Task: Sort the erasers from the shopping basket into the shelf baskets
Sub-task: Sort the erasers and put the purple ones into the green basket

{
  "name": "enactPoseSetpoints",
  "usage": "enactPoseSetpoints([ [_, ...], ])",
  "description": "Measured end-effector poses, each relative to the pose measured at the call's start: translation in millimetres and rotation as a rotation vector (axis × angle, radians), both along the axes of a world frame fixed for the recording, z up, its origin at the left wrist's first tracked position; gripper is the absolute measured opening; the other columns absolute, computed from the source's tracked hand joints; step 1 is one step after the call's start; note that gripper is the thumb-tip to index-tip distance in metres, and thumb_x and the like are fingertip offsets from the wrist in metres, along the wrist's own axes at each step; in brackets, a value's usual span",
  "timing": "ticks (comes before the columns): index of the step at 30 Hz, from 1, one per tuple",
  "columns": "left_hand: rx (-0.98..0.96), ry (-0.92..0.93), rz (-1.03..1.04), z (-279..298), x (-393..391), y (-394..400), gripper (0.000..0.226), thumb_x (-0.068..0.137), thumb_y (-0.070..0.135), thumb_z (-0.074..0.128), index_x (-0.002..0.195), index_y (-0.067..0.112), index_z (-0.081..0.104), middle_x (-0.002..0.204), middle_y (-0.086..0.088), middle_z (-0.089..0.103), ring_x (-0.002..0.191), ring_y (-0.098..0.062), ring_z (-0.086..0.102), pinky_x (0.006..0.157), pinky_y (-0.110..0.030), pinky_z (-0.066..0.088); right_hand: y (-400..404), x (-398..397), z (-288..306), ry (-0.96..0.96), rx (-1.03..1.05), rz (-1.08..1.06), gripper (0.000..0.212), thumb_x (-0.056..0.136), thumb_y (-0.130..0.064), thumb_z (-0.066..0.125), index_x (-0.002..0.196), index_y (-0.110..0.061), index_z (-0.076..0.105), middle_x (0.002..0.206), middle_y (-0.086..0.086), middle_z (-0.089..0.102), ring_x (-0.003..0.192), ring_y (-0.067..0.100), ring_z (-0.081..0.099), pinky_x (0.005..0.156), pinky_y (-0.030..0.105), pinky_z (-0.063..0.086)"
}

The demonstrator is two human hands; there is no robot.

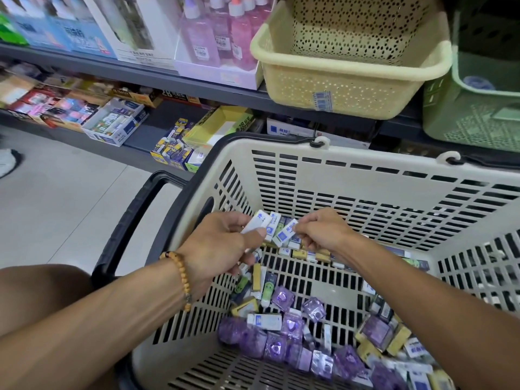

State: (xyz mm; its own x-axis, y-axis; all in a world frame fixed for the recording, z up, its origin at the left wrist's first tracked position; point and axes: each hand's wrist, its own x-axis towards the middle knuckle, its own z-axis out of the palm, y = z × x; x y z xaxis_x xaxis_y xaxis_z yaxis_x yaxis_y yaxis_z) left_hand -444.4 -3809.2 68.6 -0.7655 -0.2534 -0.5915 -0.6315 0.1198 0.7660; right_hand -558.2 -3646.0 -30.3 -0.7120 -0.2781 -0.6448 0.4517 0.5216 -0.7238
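Observation:
The cream shopping basket (365, 175) fills the lower right, its floor strewn with several erasers: white-and-blue ones, yellow ones and purple wrapped ones (282, 298). My left hand (222, 246) hovers inside the basket and grips two white-and-blue erasers (257, 223). My right hand (320, 232) pinches another white-and-blue eraser (285, 233) right beside them. Above on the shelf stand a cream perforated shelf basket (349, 80), seemingly with nothing inside, and a green shelf basket (472, 119) to its right.
The shopping basket's black handle (135, 218) hangs down on the left. The lower shelf carries boxes of erasers (115, 122) and stationery. Boxed goods and pink bottles (225, 32) fill the upper shelf. Pale tiled floor (56, 192) lies at left.

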Motion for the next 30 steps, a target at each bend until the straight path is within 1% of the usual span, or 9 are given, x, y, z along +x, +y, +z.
enactPoseSetpoints([
  [5,0.024,-0.003,0.027,-1.9,-2.6,2.4,0.012,0.091,0.012,0.064,0.103,0.012,0.066,0.101,-0.013,0.072,0.057,-0.008,0.063,0.045,-0.018,0.045,-5.4,4.9,-2.2,-0.102,-0.140,-0.143,0.010,0.092,0.000,0.061,0.097,-0.003,0.069,0.083,0.013,0.076,0.070,0.020,0.074,0.064,0.025,0.058],
  [8,0.030,-0.012,0.038,-2.4,-4.5,2.7,0.013,0.094,0.010,0.060,0.105,0.012,0.065,0.100,-0.010,0.073,0.059,-0.009,0.066,0.049,-0.020,0.051,-2.4,11.3,8.3,0.019,-0.101,-0.100,0.012,0.097,-0.015,0.058,0.094,-0.012,0.069,0.085,0.008,0.073,0.068,0.016,0.071,0.061,0.024,0.056],
  [12,-0.046,-0.027,-0.075,-5.1,-4.4,5.3,0.017,0.092,0.012,0.063,0.109,0.010,0.064,0.098,-0.007,0.071,0.066,-0.009,0.067,0.053,-0.018,0.052,2.0,24.5,41.4,-0.017,-0.304,0.093,0.026,0.092,-0.040,0.063,0.092,-0.016,0.074,0.082,0.005,0.073,0.067,0.016,0.066,0.058,0.025,0.051],
  [16,-0.103,-0.025,-0.263,-8.3,-1.4,13.7,0.014,0.088,0.014,0.069,0.100,0.013,0.063,0.086,-0.001,0.069,0.072,-0.010,0.067,0.061,-0.024,0.055,9.1,41.9,67.6,0.095,-0.237,0.311,0.011,0.093,-0.023,0.066,0.085,-0.018,0.071,0.067,-0.003,0.071,0.061,0.006,0.066,0.057,0.017,0.052],
  [20,-0.383,-0.060,-0.686,-17.6,-1.5,22.1,0.017,0.084,0.026,0.073,0.094,0.018,0.063,0.090,0.000,0.070,0.079,-0.010,0.067,0.066,-0.022,0.053,45.5,46.4,85.7,0.259,-0.003,0.332,0.013,0.094,-0.027,0.065,0.087,-0.017,0.068,0.072,0.001,0.070,0.053,-0.002,0.063,0.046,0.011,0.044],
  [23,-0.399,-0.206,-1.007,-31.5,-1.1,34.9,0.022,0.085,0.029,0.072,0.102,0.016,0.063,0.097,0.000,0.069,0.066,-0.003,0.061,0.060,-0.019,0.048,79.2,52.1,91.9,0.289,0.045,0.343,0.013,0.093,-0.032,0.063,0.088,-0.021,0.067,0.082,0.002,0.072,0.064,0.002,0.069,0.063,0.022,0.055],
  [26,-0.418,-0.255,-1.203,-48.5,0.3,55.9,0.043,0.087,0.033,0.070,0.125,0.021,0.055,0.119,0.001,0.063,0.094,-0.013,0.061,0.081,-0.026,0.049,101.4,60.1,95.5,0.295,0.069,0.346,0.012,0.093,-0.033,0.063,0.089,-0.022,0.067,0.085,0.003,0.072,0.075,0.009,0.071,0.076,0.033,0.058],
  [28,-0.409,-0.224,-1.268,-59.5,2.7,70.6,0.059,0.087,0.035,0.069,0.140,0.025,0.044,0.139,0.002,0.053,0.117,-0.017,0.056,0.097,-0.024,0.041,109.8,60.4,98.2,0.324,0.066,0.322,0.014,0.093,-0.033,0.063,0.089,-0.020,0.067,0.084,0.002,0.072,0.072,0.009,0.072,0.067,0.027,0.057],
  [30,-0.439,-0.201,-1.374,-70.2,8.5,83.1,0.071,0.086,0.037,0.070,0.147,0.030,0.034,0.148,0.005,0.044,0.129,-0.018,0.047,0.099,-0.020,0.031,114.4,57.2,101.7,0.355,0.038,0.281,0.016,0.094,-0.031,0.063,0.088,-0.017,0.067,0.081,0.003,0.072,0.069,0.010,0.072,0.057,0.023,0.057],
])
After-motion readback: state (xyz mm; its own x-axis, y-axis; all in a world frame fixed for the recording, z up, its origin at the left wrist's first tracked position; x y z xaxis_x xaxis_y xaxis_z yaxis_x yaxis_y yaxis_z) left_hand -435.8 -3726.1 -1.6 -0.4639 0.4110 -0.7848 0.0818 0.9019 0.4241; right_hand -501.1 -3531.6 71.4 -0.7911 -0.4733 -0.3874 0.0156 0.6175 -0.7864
